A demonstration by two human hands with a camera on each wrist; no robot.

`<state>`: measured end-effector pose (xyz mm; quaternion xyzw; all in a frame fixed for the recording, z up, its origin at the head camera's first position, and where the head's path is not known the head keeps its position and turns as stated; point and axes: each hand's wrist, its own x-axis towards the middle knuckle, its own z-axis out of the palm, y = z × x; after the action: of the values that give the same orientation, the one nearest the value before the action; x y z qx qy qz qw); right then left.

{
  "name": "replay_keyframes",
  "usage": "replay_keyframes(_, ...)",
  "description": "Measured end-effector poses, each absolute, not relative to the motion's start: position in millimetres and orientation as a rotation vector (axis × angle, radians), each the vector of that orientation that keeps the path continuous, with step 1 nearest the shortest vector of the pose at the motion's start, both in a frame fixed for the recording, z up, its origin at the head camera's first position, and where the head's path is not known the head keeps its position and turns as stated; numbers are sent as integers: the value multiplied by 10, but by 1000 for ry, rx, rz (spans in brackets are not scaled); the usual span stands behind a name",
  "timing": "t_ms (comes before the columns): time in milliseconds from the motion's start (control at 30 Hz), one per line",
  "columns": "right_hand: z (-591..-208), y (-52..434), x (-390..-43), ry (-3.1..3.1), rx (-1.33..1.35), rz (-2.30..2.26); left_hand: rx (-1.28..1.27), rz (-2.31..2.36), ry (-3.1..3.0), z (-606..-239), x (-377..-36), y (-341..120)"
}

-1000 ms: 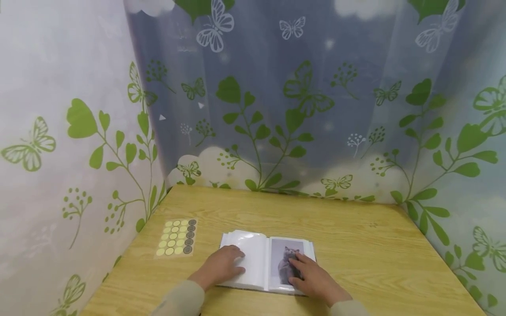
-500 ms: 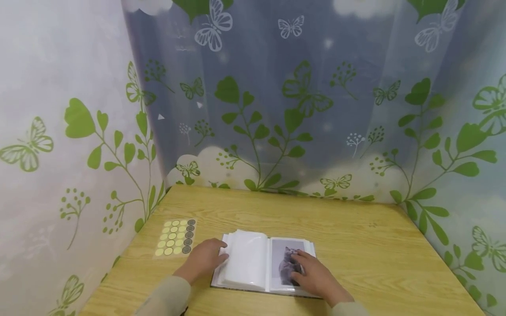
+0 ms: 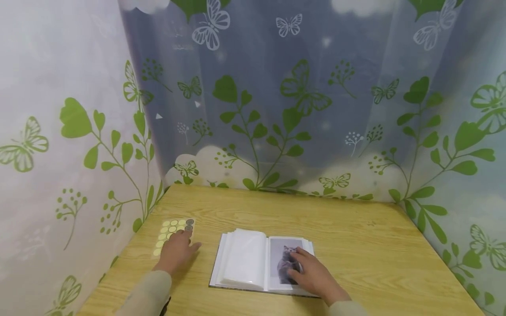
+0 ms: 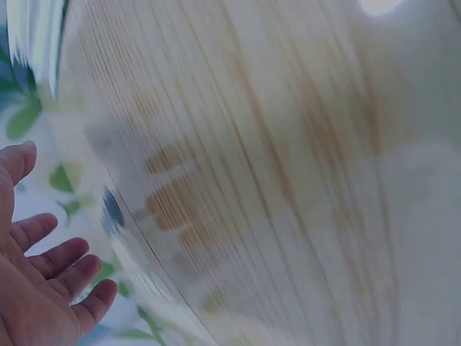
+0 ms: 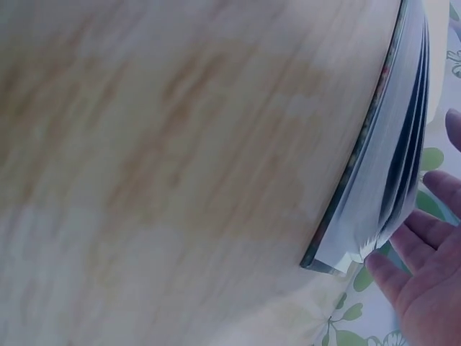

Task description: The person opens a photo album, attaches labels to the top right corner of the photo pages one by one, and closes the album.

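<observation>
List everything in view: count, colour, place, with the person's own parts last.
Open white-paged photo album: one, white, table centre front.
Grey cat photo: one, grey, album's right page.
Sheet of round stickers: one, yellow dots with a grey column, table's left side.
Light wooden table: one, pale yellow-brown.
Leaf-and-butterfly curtain: green print on white-blue, behind and beside the table.
Left hand: fingers straight, on the sticker sheet.
Right hand: resting on the cat photo.
</observation>
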<state>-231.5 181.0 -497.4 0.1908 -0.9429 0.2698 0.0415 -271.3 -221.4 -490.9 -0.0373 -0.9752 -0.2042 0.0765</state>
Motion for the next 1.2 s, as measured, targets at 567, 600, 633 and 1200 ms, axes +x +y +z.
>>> replay_keyframes(567, -4961, 1751, -2319, -2975, 658, 778, 121, -579, -3021, -4983, -2695, -2770)
replay_keyframes(600, -4967, 1753, -2319, -2988, 660, 771, 121, -598, -3037, -4987, -2700, -2777)
replay_keyframes(633, -4979, 1755, -2323, -3001, 660, 760, 123, -614, -3050, -4991, -2704, -2782)
replay_keyframes(1200, -5007, 1770, -2325, -3018, 658, 784, 138, -581, -3161, -5003, -2692, -2753)
